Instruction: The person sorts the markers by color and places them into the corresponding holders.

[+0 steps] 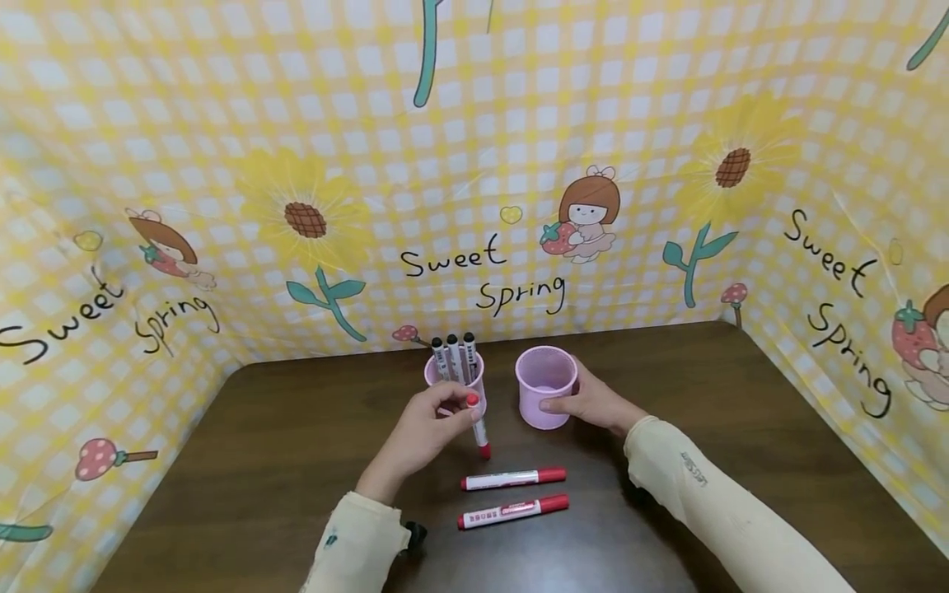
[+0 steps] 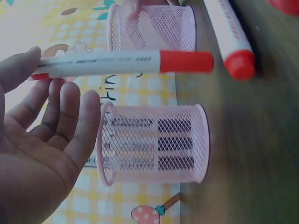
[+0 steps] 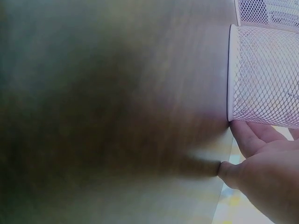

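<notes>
My left hand [image 1: 426, 428] pinches a red-capped marker [image 1: 480, 432] near one end, between thumb and fingertips. In the head view the marker hangs steeply, cap downward, just in front of a pink mesh pen cup [image 1: 482, 385]. Several black-ended markers [image 1: 454, 352] stand in that cup. To its right is a second pink mesh pen cup [image 1: 535, 412], upright, its bare bottom showing. My right hand [image 1: 599, 401] holds this cup's right side, thumb across the front; its other fingers are mostly hidden behind. In the right wrist view, fingers [image 3: 247, 136] touch the mesh wall.
Two more red-capped markers, a farther one [image 1: 511, 478] and a nearer one [image 1: 511, 511], lie roughly parallel on the brown table [image 1: 296, 461] in front of the cups. A yellow checked cloth [image 1: 460, 181] rises behind the table and along both sides.
</notes>
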The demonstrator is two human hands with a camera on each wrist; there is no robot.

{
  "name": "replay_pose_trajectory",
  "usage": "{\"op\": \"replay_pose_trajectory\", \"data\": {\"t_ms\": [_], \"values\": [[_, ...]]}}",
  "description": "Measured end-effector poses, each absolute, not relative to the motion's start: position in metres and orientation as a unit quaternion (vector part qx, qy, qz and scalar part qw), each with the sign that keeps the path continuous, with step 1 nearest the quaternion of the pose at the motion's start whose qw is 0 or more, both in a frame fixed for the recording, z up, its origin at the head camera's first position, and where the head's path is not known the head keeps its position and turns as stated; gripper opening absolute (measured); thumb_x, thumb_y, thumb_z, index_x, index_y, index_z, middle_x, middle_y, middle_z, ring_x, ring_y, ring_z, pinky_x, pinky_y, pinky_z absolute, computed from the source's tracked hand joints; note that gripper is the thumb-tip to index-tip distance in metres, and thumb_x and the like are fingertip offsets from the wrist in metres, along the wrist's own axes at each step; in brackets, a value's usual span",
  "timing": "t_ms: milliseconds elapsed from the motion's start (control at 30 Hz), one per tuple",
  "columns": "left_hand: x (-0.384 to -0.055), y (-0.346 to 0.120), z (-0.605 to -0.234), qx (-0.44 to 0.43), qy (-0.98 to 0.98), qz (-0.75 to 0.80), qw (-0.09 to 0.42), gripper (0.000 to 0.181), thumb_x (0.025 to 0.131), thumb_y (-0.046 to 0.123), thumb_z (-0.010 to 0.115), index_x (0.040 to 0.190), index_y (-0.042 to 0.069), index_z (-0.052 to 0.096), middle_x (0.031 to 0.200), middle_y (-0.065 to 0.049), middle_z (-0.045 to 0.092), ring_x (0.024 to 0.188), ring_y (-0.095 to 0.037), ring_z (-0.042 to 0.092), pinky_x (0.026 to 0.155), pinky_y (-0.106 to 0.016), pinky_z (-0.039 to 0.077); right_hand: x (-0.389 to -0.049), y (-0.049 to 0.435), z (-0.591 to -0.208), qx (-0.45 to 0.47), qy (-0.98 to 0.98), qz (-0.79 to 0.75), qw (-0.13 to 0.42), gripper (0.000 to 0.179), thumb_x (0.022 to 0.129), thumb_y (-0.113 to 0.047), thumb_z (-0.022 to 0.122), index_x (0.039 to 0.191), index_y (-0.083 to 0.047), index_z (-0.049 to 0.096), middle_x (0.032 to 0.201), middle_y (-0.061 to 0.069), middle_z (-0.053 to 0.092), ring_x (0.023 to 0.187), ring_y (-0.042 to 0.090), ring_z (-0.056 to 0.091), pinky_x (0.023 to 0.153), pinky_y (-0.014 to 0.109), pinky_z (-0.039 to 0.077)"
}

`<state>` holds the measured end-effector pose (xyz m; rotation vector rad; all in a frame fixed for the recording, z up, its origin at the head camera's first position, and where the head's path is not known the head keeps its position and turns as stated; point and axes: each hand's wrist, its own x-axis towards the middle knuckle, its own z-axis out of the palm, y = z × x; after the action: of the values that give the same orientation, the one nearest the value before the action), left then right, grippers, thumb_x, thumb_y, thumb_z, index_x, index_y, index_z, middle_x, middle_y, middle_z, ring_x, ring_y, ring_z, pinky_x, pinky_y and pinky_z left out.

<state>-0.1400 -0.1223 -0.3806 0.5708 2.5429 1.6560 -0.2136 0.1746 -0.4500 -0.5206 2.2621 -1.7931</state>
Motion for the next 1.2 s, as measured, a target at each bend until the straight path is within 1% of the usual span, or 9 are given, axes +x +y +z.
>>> {"op": "replay_pose_trajectory", "data": {"t_ms": [100, 200, 333, 500, 633, 767, 900, 1067, 1200], "values": [[-0.142, -0.116, -0.379, 0.188, 0.801, 0.569, 0.015, 0.02, 0.094, 0.015, 0.073, 0.11, 0.004, 0.07, 0.1, -0.006, 0.067, 0.09, -0.024, 0.061, 0.077, -0.034, 0.054, -0.214, 0.174, -0.451, -0.181, 0.769, -0.605, 0.101, 0.087, 0.082, -0.011, 0.084, 0.15, -0.003, 0.03, 0.139, 0.02, 0.051, 0.124, 0.032, 0.051, 0.105, 0.044, 0.038], [-0.145, -0.109, -0.374, 0.196, 0.785, 0.588, -0.004, 0.019, 0.094, 0.014, 0.073, 0.111, 0.005, 0.071, 0.103, -0.007, 0.068, 0.093, -0.024, 0.062, 0.081, -0.033, 0.054, -0.214, 0.174, -0.451, -0.18, 0.771, -0.603, 0.098, 0.086, 0.083, -0.011, 0.083, 0.15, -0.002, 0.03, 0.14, 0.021, 0.05, 0.125, 0.034, 0.05, 0.105, 0.045, 0.037], [-0.15, -0.095, -0.361, 0.215, 0.76, 0.611, -0.052, 0.02, 0.094, 0.015, 0.074, 0.113, 0.008, 0.072, 0.103, -0.006, 0.068, 0.093, -0.022, 0.061, 0.08, -0.032, 0.052, -0.212, 0.175, -0.451, -0.182, 0.771, -0.603, 0.097, 0.086, 0.083, -0.011, 0.083, 0.15, 0.0, 0.029, 0.14, 0.023, 0.05, 0.126, 0.037, 0.05, 0.105, 0.046, 0.037], [-0.158, -0.073, -0.34, 0.235, 0.711, 0.655, -0.104, 0.023, 0.093, 0.007, 0.073, 0.115, -0.001, 0.07, 0.098, -0.007, 0.068, 0.089, -0.018, 0.062, 0.077, -0.028, 0.053, -0.214, 0.176, -0.451, -0.177, 0.772, -0.602, 0.1, 0.085, 0.083, -0.011, 0.083, 0.149, -0.003, 0.031, 0.139, 0.02, 0.051, 0.126, 0.034, 0.05, 0.104, 0.044, 0.038], [-0.166, -0.055, -0.327, 0.248, 0.693, 0.666, -0.125, 0.024, 0.092, 0.002, 0.072, 0.115, -0.005, 0.068, 0.097, -0.009, 0.069, 0.089, -0.016, 0.063, 0.08, -0.027, 0.053, -0.215, 0.175, -0.451, -0.184, 0.772, -0.601, 0.098, 0.084, 0.083, -0.011, 0.083, 0.15, -0.006, 0.032, 0.138, 0.017, 0.052, 0.125, 0.032, 0.051, 0.106, 0.045, 0.037], [-0.178, -0.039, -0.322, 0.263, 0.705, 0.647, -0.122, 0.024, 0.093, 0.005, 0.072, 0.115, -0.003, 0.068, 0.099, -0.009, 0.07, 0.093, -0.018, 0.064, 0.084, -0.032, 0.052, -0.216, 0.174, -0.45, -0.199, 0.765, -0.605, 0.095, 0.084, 0.083, -0.009, 0.083, 0.15, -0.007, 0.033, 0.136, 0.015, 0.054, 0.123, 0.03, 0.051, 0.107, 0.045, 0.036], [-0.191, -0.026, -0.327, 0.257, 0.735, 0.619, -0.101, 0.024, 0.094, 0.01, 0.072, 0.116, 0.002, 0.07, 0.102, -0.007, 0.069, 0.096, -0.02, 0.064, 0.088, -0.037, 0.052, -0.218, 0.175, -0.451, -0.204, 0.765, -0.603, 0.101, 0.086, 0.084, -0.009, 0.082, 0.152, -0.007, 0.03, 0.138, 0.016, 0.052, 0.124, 0.03, 0.051, 0.108, 0.047, 0.036], [-0.205, -0.012, -0.341, 0.223, 0.786, 0.572, -0.076, 0.024, 0.095, 0.012, 0.072, 0.118, 0.005, 0.07, 0.105, -0.004, 0.069, 0.097, -0.019, 0.064, 0.087, -0.037, 0.052, -0.217, 0.176, -0.449, -0.182, 0.782, -0.585, 0.115, 0.091, 0.085, -0.018, 0.082, 0.156, -0.011, 0.024, 0.14, 0.014, 0.05, 0.125, 0.03, 0.05, 0.108, 0.05, 0.037], [-0.21, -0.004, -0.351, 0.203, 0.819, 0.533, -0.062, 0.021, 0.094, 0.012, 0.072, 0.115, 0.009, 0.07, 0.106, -0.002, 0.069, 0.098, -0.02, 0.063, 0.088, -0.038, 0.052, -0.215, 0.176, -0.447, -0.182, 0.784, -0.582, 0.116, 0.09, 0.085, -0.019, 0.081, 0.155, -0.01, 0.024, 0.141, 0.014, 0.049, 0.125, 0.03, 0.05, 0.107, 0.05, 0.038]]}}
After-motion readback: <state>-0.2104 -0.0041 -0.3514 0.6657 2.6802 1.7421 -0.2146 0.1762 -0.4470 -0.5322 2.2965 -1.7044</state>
